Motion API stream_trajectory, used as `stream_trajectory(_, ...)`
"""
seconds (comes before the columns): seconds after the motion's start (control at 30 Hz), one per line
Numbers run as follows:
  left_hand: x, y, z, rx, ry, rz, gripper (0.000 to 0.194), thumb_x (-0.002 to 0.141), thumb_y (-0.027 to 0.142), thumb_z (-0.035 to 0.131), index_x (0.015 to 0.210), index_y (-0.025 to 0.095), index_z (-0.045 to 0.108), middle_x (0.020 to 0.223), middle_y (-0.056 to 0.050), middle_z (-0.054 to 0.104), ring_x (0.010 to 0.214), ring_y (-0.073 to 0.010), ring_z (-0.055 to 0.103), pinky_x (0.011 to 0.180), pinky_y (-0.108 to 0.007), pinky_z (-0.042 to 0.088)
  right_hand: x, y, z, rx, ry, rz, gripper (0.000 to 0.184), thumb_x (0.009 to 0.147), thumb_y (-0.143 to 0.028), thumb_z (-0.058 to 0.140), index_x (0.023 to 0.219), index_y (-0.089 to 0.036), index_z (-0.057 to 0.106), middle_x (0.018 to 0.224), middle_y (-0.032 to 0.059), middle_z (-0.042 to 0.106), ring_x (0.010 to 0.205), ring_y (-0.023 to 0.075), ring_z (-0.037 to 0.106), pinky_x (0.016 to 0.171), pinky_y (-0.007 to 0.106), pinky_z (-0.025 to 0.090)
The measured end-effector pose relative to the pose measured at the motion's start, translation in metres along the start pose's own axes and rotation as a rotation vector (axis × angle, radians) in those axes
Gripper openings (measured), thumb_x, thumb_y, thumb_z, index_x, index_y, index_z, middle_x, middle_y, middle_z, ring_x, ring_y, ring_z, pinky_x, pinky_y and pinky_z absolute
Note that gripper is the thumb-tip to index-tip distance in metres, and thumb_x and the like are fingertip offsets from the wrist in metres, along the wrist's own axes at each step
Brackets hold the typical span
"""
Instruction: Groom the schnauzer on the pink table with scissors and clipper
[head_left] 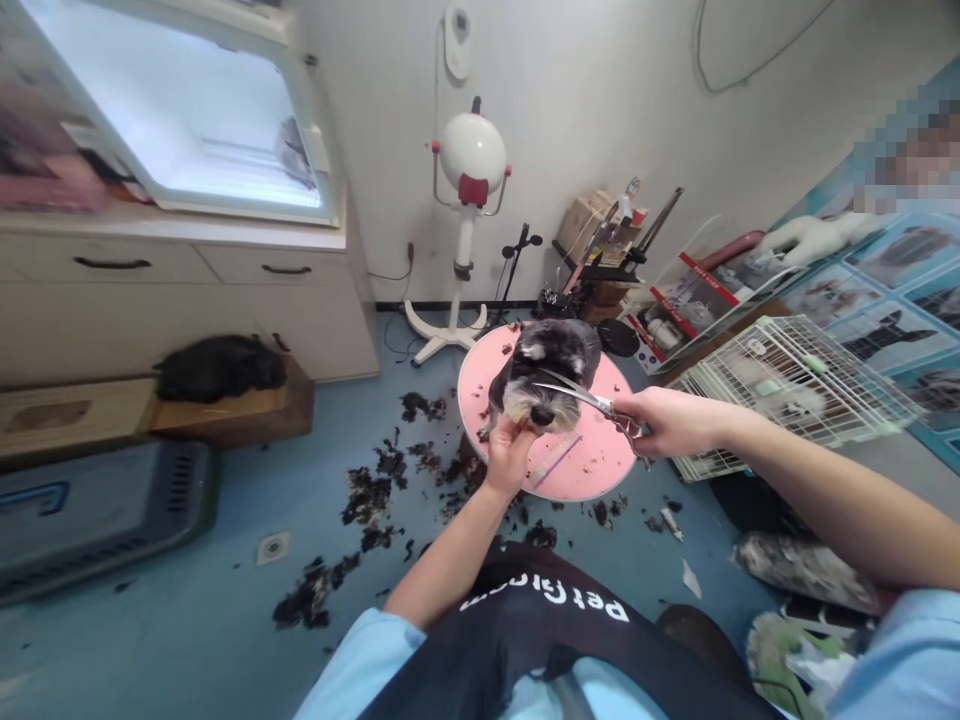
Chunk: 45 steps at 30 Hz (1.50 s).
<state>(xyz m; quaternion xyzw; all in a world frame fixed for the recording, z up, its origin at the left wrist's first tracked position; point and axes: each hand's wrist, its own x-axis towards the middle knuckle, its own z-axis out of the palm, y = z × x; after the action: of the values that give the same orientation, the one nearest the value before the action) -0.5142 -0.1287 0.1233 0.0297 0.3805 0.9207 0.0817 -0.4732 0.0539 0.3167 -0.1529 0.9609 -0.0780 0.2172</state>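
Note:
A dark grey dog (571,345) with a pale muzzle is on the round pink table (480,375), its face toward me. My left hand (510,452) is closed at the dog's chin, gripping its muzzle hair from below. In my right hand (664,420) is a pair of scissors (589,397). Their long blades lie across the front of the dog's face, slightly parted, just above the nose. A metal comb (556,460) with a purplish edge rests on the table beside my left hand. Dark hair clippings dot the tabletop.
Clumps of cut hair (367,495) litter the blue floor. A white stand dryer (472,150) stands behind the table. To the right is a wire cage (795,380) with a white animal inside. At left, a black animal (221,368) lies on a box near a pet carrier (105,520).

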Motion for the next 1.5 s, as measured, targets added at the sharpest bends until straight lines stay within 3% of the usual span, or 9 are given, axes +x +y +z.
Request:
stream_trajectory(0.13, -0.002, -0.001, -0.001, -0.006, -0.048, 0.025, 0.014, 0.067, 0.029, 0.079, 0.076, 0.019, 0.073, 0.083, -0.004, 0.074, 0.088, -0.0193, 0.068, 0.090, -0.032, 0.053, -0.003, -0.005, -0.001, -0.097, 0.011, 0.047, 0.023, 0.068, -0.003, 0.055, 0.080, -0.023, 0.056, 0.066, -0.0012, 0.059, 0.056, 0.0121, 0.050, 0.053, 0.025, 0.032)
stream_trajectory(0.4, -0.005, 0.003, -0.001, -0.011, -0.046, -0.015, 0.015, 0.066, 0.026, 0.078, 0.080, 0.020, 0.074, 0.085, -0.003, 0.074, 0.089, -0.0196, 0.068, 0.092, -0.034, 0.052, -0.004, -0.005, 0.005, -0.191, 0.059, 0.136, 0.023, 0.072, -0.005, 0.058, 0.087, -0.022, 0.059, 0.071, 0.0016, 0.062, 0.061, 0.0149, 0.056, 0.055, 0.025, 0.033)
stream_trajectory(0.5, -0.005, 0.006, 0.000, -0.008, -0.031, -0.032, 0.016, 0.065, 0.026, 0.078, 0.079, 0.020, 0.074, 0.083, -0.002, 0.074, 0.086, -0.0177, 0.068, 0.090, -0.031, 0.052, -0.001, -0.007, 0.027, -0.144, 0.254, 0.200, 0.027, 0.073, -0.005, 0.055, 0.096, -0.019, 0.059, 0.079, 0.0051, 0.066, 0.068, 0.0165, 0.060, 0.061, 0.026, 0.039)
stream_trajectory(0.6, -0.004, 0.007, 0.000, -0.028, -0.034, -0.035, 0.016, 0.065, 0.024, 0.076, 0.080, 0.020, 0.074, 0.083, -0.001, 0.074, 0.084, -0.0160, 0.068, 0.089, -0.029, 0.052, 0.006, -0.012, 0.064, -0.004, 0.457, 0.196, 0.024, 0.074, -0.007, 0.052, 0.096, -0.017, 0.056, 0.086, 0.0073, 0.066, 0.078, 0.0183, 0.061, 0.070, 0.028, 0.045)
stream_trajectory(0.73, -0.003, 0.008, -0.001, -0.035, -0.012, -0.059, 0.022, 0.062, 0.024, 0.077, 0.083, 0.020, 0.074, 0.086, -0.002, 0.074, 0.089, -0.0184, 0.068, 0.092, -0.031, 0.051, 0.018, -0.015, 0.113, 0.151, 0.572, 0.137, 0.027, 0.073, -0.007, 0.050, 0.098, -0.018, 0.055, 0.087, 0.0067, 0.065, 0.078, 0.0184, 0.061, 0.070, 0.030, 0.048)
stream_trajectory(0.87, -0.004, 0.013, 0.001, -0.054, -0.003, -0.084, 0.023, 0.059, 0.023, 0.078, 0.081, 0.020, 0.074, 0.084, 0.000, 0.074, 0.084, -0.0156, 0.068, 0.088, -0.027, 0.052, 0.027, -0.016, 0.135, 0.204, 0.611, 0.179, 0.022, 0.074, -0.009, 0.052, 0.093, -0.018, 0.054, 0.085, 0.0065, 0.064, 0.078, 0.0186, 0.061, 0.071, 0.030, 0.048)
stream_trajectory(1.1, -0.005, 0.021, 0.005, -0.017, 0.003, -0.101, 0.023, 0.058, 0.026, 0.079, 0.080, 0.020, 0.074, 0.082, -0.001, 0.074, 0.082, -0.0166, 0.067, 0.086, -0.029, 0.053, 0.026, -0.015, 0.136, 0.245, 0.602, 0.178, 0.018, 0.075, -0.009, 0.052, 0.090, -0.018, 0.054, 0.083, 0.0059, 0.064, 0.075, 0.0174, 0.060, 0.070, 0.029, 0.048)
stream_trajectory(1.27, -0.006, 0.017, 0.002, -0.020, -0.012, -0.090, 0.023, 0.060, 0.027, 0.080, 0.081, 0.020, 0.073, 0.083, -0.001, 0.074, 0.085, -0.0174, 0.068, 0.090, -0.030, 0.052, 0.023, -0.011, 0.133, 0.227, 0.579, 0.171, 0.026, 0.073, -0.005, 0.050, 0.095, -0.018, 0.055, 0.084, 0.0062, 0.064, 0.076, 0.0181, 0.062, 0.070, 0.029, 0.049)
stream_trajectory(1.5, -0.005, 0.011, -0.002, -0.031, -0.026, -0.068, 0.021, 0.063, 0.024, 0.078, 0.084, 0.021, 0.074, 0.084, 0.000, 0.074, 0.084, -0.0162, 0.067, 0.088, -0.028, 0.052, 0.010, -0.010, 0.114, 0.115, 0.493, 0.196, 0.030, 0.073, -0.005, 0.049, 0.100, -0.019, 0.055, 0.086, 0.0056, 0.064, 0.078, 0.0181, 0.061, 0.070, 0.028, 0.047)
